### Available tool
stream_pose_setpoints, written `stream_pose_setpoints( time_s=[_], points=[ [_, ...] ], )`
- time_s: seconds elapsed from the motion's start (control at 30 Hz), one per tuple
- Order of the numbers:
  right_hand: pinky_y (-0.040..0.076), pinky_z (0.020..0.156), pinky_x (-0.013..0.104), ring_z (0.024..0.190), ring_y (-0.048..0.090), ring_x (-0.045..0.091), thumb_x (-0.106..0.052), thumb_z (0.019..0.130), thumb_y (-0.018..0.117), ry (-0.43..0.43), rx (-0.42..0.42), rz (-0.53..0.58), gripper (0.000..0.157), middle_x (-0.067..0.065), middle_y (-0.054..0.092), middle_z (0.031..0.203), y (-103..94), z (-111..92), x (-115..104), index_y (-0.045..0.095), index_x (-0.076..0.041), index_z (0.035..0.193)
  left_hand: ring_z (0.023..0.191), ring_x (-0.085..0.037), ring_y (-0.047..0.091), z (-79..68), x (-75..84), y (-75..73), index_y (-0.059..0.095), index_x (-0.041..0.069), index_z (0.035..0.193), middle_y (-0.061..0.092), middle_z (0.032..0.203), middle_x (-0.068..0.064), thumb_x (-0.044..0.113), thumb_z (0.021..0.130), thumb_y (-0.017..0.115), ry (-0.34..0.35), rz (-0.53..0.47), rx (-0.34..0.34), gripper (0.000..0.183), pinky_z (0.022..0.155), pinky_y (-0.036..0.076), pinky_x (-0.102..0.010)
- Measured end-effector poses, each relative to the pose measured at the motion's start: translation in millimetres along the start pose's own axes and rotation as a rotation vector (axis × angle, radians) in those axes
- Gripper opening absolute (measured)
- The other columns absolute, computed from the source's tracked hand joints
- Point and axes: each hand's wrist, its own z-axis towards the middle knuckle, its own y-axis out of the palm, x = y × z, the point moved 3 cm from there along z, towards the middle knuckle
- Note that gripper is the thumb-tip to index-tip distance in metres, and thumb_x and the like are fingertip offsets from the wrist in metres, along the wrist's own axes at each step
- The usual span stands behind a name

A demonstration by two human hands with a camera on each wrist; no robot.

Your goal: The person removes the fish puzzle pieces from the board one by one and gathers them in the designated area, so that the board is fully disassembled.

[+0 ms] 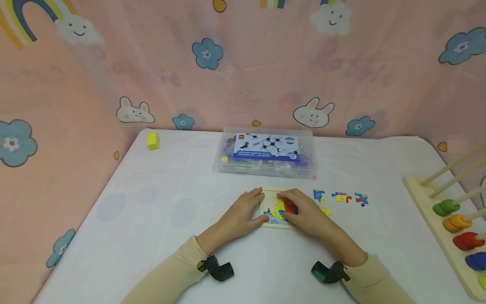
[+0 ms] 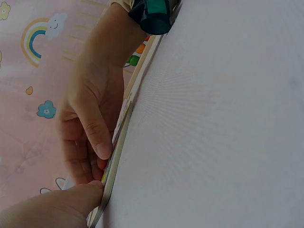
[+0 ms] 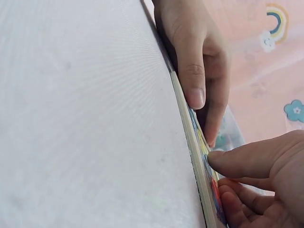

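Observation:
A small jigsaw puzzle board [image 1: 279,226] with a pale wooden rim lies on the white table, partly filled with colourful pieces. My left hand [image 1: 239,213] rests along its left side, thumb on the lower left part and fingers by the upper left corner. Over the right half, my right hand [image 1: 309,213] pinches a red puzzle piece [image 1: 290,207] between thumb and fingers, low against the board. The hand covers the board's right side. Loose puzzle pieces, one blue [image 1: 319,195], one yellow and red [image 1: 341,197] and one blue and red [image 1: 361,199], lie to the right.
Behind the board stands a clear plastic box of molecular model parts [image 1: 265,165]. A yellow block [image 1: 153,140] sits at the far left corner. Along the right edge is a wooden rack [image 1: 429,219] with pegs and coloured rings. Another yellow piece [image 1: 326,210] lies beside my right hand.

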Motion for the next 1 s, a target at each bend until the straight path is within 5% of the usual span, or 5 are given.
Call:
stream_pose_setpoints(
  time_s=[0.3,0.67,1.0],
  points=[
    [0.046,0.099,0.049,0.113,0.052,0.03,-0.006,0.084,0.069,-0.007,0.026,-0.044,0.043,0.015,0.051,0.123,3.2,-0.1,4.0,0.057,0.002,0.124,0.14,-0.025,0.034,-0.1,0.8,-0.3,0.046,0.001,0.139,0.039,0.149,-0.011,0.039,0.09,0.063,0.002,0.011,0.0,0.064,0.117,0.026,-0.039],
    [0.049,0.096,0.045,0.108,0.054,0.025,-0.001,0.083,0.069,0.01,0.01,0.08,0.042,0.014,0.051,0.122,4.8,2.2,9.8,0.052,-0.001,0.122,0.139,-0.025,0.034,0.3,1.1,-0.9,0.045,0.0,0.139,0.038,0.15,-0.011,0.038,0.09,0.064,-0.004,-0.002,0.001,0.065,0.118,0.025,-0.04],
    [0.05,0.092,0.042,0.106,0.055,0.02,-0.006,0.085,0.067,0.016,0.04,0.045,0.043,0.009,0.057,0.123,4.0,-1.0,6.9,0.055,-0.006,0.126,0.139,-0.025,0.035,0.2,1.3,0.5,0.046,0.0,0.139,0.039,0.149,-0.012,0.039,0.09,0.063,0.01,0.005,0.009,0.065,0.117,0.026,-0.04]
  ],
)
